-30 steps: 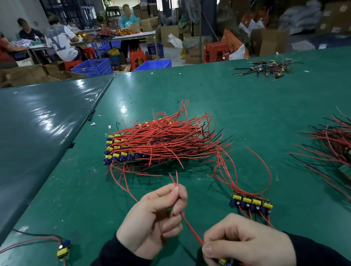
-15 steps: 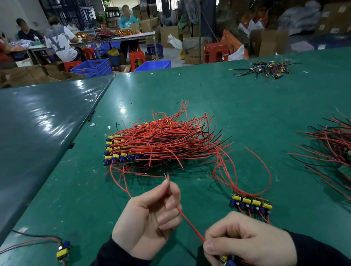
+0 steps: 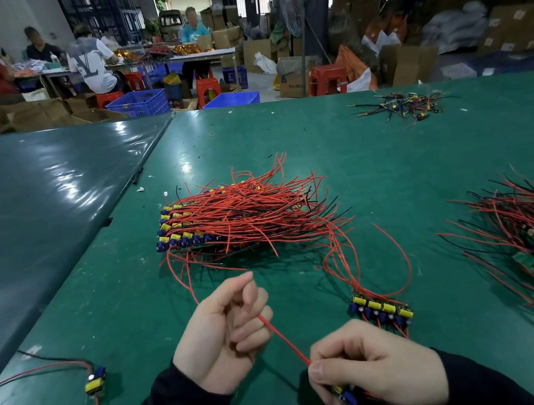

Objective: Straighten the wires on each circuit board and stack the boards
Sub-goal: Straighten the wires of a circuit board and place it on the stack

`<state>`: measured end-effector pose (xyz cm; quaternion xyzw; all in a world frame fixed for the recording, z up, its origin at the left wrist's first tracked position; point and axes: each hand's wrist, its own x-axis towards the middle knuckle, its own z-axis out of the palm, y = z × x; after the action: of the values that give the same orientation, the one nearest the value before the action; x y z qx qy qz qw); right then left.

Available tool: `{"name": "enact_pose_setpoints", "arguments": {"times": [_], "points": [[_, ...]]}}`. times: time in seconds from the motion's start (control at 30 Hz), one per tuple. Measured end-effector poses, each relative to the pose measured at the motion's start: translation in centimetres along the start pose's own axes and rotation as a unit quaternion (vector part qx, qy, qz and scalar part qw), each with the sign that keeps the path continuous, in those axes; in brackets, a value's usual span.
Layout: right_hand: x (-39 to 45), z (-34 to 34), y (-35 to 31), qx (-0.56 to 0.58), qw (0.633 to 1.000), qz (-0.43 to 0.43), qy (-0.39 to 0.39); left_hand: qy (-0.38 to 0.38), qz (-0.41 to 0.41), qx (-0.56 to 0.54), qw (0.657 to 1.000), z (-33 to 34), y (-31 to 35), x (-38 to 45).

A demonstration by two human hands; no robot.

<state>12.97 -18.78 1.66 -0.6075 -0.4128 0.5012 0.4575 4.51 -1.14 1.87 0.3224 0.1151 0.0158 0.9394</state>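
Observation:
My right hand (image 3: 376, 371) grips a small circuit board (image 3: 346, 395) with blue and yellow parts, mostly hidden under the fingers. A red wire (image 3: 283, 339) runs taut from that board up into my left hand (image 3: 225, 330), whose fingers are closed around the wire. Beyond the hands lies a big stack of boards (image 3: 184, 233) with red and black wires fanned out to the right. A short row of boards (image 3: 380, 310) lies just beyond my right hand, its red wires looping upward.
A tangled heap of boards and wires (image 3: 530, 239) lies at the right edge. A single board (image 3: 95, 380) with red and black wires sits at lower left. A small pile of parts (image 3: 403, 107) lies far right. A darker table (image 3: 31, 205) adjoins on the left; people work behind.
My left hand has slid along the red wire toward its end and closed more; the wire tips that stuck up above the fingers are no longer visible. The right hand stays put.

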Motion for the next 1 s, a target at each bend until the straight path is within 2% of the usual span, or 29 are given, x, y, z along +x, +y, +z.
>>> {"name": "enact_pose_setpoints", "arguments": {"times": [0.2,0.4,0.47,0.6,0.73,0.8,0.9,1.0], "points": [[0.0,-0.1,-0.1,0.011,1.0,-0.009,0.0,0.083,0.029,-0.005,0.996,-0.1,-0.6,0.8],[-0.2,-0.2,-0.4,0.045,0.999,-0.019,-0.018,0.121,0.176,0.168,0.962,-0.6,-0.9,1.1],[-0.1,-0.2,-0.5,0.052,0.998,-0.024,-0.018,0.144,0.243,0.246,0.927,-0.9,-1.1,1.1],[-0.4,-0.2,-0.6,0.066,0.997,-0.037,-0.022,0.197,0.366,0.43,0.802,-0.9,-2.2,1.2],[-0.4,0.0,-0.5,0.06,0.997,-0.046,-0.023,0.225,0.422,0.539,0.693,-1.5,-2.6,1.4],[-0.4,0.1,-0.4,0.033,0.998,-0.048,-0.024,0.21,0.447,0.592,0.637,-1.5,-2.7,1.3],[-0.5,0.2,-0.5,-0.013,0.998,-0.053,-0.033,0.185,0.461,0.628,0.599,-1.4,-2.7,1.2],[-0.6,0.2,-0.5,-0.008,0.998,-0.058,-0.034,0.201,0.465,0.628,0.59,-1.5,-2.4,1.3]]}}
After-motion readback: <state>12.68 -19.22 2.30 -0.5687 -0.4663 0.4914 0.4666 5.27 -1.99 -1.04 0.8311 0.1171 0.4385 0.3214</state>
